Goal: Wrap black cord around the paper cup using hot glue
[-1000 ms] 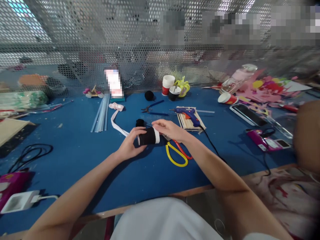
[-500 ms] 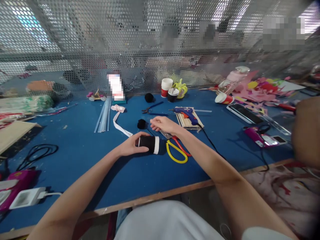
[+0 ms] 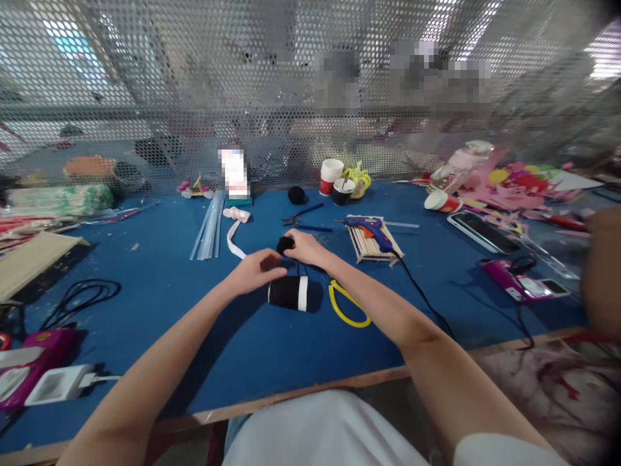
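In the head view, a cup wrapped in black with a white band [image 3: 287, 292] lies on its side on the blue table. My left hand [image 3: 256, 268] hovers just above and behind it, fingers apart and holding nothing. A small black ball of yarn [image 3: 285, 245], its kind not fully clear, is pinched in the fingers of my right hand [image 3: 306, 248]. Black strands run down from that ball toward the cup. Under my right forearm lie scissors with a yellow handle [image 3: 347, 318], partly covered. Blue-handled pliers [image 3: 308, 226] rest behind my right hand.
A blue glue gun [image 3: 369, 230] sits on a stick raft [image 3: 376, 249], its cord trailing right. Clear glue sticks [image 3: 208, 230], a white ribbon [image 3: 235, 241], another black ball [image 3: 296, 195], paper cups [image 3: 332, 173] and a propped phone [image 3: 235, 175] stand farther back. A perforated metal screen [image 3: 272, 84] bounds the table.
My left hand has let go of the cup and lifted toward the black ball. My right hand has moved left and down and taken hold of the ball.
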The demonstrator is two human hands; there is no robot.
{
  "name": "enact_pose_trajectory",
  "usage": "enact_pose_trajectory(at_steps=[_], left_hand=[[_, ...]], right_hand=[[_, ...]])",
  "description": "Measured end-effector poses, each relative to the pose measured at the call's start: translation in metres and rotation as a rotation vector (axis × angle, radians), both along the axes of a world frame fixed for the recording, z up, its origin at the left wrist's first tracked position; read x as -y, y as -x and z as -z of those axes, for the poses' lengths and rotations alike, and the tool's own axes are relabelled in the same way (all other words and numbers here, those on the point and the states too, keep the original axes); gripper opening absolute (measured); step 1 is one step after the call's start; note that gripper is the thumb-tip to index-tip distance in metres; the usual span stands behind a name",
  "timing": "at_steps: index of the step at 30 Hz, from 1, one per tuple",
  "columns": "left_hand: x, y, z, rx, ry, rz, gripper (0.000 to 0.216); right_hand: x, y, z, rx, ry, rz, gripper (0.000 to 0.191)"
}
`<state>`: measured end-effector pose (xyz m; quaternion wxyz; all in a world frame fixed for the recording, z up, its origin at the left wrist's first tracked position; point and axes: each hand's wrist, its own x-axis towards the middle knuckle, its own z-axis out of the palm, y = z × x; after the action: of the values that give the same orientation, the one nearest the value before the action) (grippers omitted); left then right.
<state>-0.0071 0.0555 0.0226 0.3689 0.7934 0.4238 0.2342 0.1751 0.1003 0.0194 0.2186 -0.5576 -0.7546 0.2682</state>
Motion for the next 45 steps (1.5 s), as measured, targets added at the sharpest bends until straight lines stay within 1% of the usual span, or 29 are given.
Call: enact_pose_trajectory(at_steps=[1,2,3,5,7,8,10,12,14,16,20,27,34,39,42,43,45], left_hand=[[-0.005,-0.001,0.003,0.025,-0.065,-0.113,0.038],[-0.009,-0.002,0.006,0.07,-0.107,-0.182,0.04],[-0.013,-0.004,0.009,0.127,-0.123,-0.188,0.041],[-0.018,-0.009,0.013,0.222,-0.135,-0.137,0.036],[-0.02,-0.013,0.016,0.257,-0.14,-0.135,0.03],[-0.021,-0.015,0.017,0.271,-0.14,-0.138,0.028],[-0.022,-0.018,0.017,0.303,-0.135,-0.147,0.027],[-0.023,-0.02,0.017,0.339,-0.123,-0.155,0.026],[-0.025,-0.022,0.017,0.375,-0.109,-0.164,0.024],[-0.027,-0.022,0.018,0.409,-0.095,-0.17,0.021],[-0.028,-0.023,0.018,0.478,-0.063,-0.181,0.019],[-0.028,-0.018,0.017,0.621,0.054,-0.229,0.016],[-0.032,-0.014,0.019,0.812,0.23,-0.314,0.02],[-0.035,-0.009,0.016,0.917,0.354,-0.362,0.026],[-0.034,-0.011,0.011,0.898,0.444,-0.337,0.035],[-0.033,-0.013,0.009,0.875,0.481,-0.308,0.038],[-0.032,-0.02,0.006,0.837,0.54,-0.236,0.038]], right_hand=[[0.002,-0.001,-0.001,-0.013,-0.02,-0.003,0.036],[0.005,-0.002,-0.002,-0.024,-0.035,-0.009,0.038],[0.008,-0.003,-0.004,-0.041,-0.045,-0.023,0.04],[0.014,-0.007,-0.008,-0.118,-0.031,-0.079,0.046],[0.018,-0.012,-0.015,-0.263,0.058,-0.145,0.046],[0.019,-0.015,-0.018,-0.351,0.122,-0.156,0.042],[0.019,-0.021,-0.025,-0.485,0.246,-0.126,0.031],[0.017,-0.024,-0.03,-0.544,0.313,-0.087,0.026],[0.015,-0.024,-0.033,-0.561,0.329,-0.093,0.027],[0.015,-0.021,-0.035,-0.576,0.33,-0.086,0.023],[0.013,-0.013,-0.036,-0.609,0.341,0.056,0.008],[0.0,-0.012,-0.033,-0.621,0.244,0.226,0.01],[-0.01,-0.012,-0.029,-0.639,0.13,0.263,0.01],[-0.016,-0.01,-0.03,-0.673,0.019,0.292,0.012],[-0.015,-0.006,-0.031,-0.719,-0.001,0.268,0.014],[-0.015,-0.005,-0.031,-0.733,-0.005,0.245,0.016],[-0.013,-0.002,-0.031,-0.733,-0.03,0.19,0.019]])
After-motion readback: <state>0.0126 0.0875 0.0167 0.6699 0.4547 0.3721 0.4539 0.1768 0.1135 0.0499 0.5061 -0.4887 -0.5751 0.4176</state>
